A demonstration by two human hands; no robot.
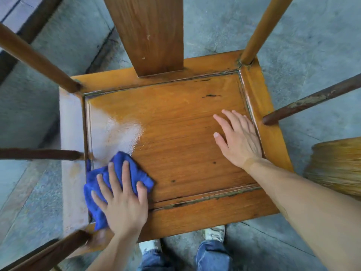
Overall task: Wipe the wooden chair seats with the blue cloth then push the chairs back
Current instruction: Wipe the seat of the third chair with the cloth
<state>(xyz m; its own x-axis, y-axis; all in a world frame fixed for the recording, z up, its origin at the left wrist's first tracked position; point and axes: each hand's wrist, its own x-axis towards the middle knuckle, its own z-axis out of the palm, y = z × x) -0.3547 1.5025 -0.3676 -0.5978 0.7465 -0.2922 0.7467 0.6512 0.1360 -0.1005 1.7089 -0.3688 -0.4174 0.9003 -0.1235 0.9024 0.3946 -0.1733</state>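
I look straight down on a wooden chair seat (175, 137), orange-brown with a raised frame around a sunken panel. Its broad back slat (150, 32) rises toward the top of the view. My left hand (123, 200) presses flat on a crumpled blue cloth (129, 171) at the seat's near-left corner, fingers spread over it. A pale glossy patch lies just beyond the cloth on the left of the panel. My right hand (238, 137) lies flat and bare on the right side of the panel, fingers apart, holding nothing.
Round wooden arm rails and posts (39, 61) cross the view on both sides, one dark rail (312, 98) ending near my right hand. A straw broom head (340, 165) sits at the right edge. My shoes and jeans (213, 249) stand on grey concrete floor at the seat's front.
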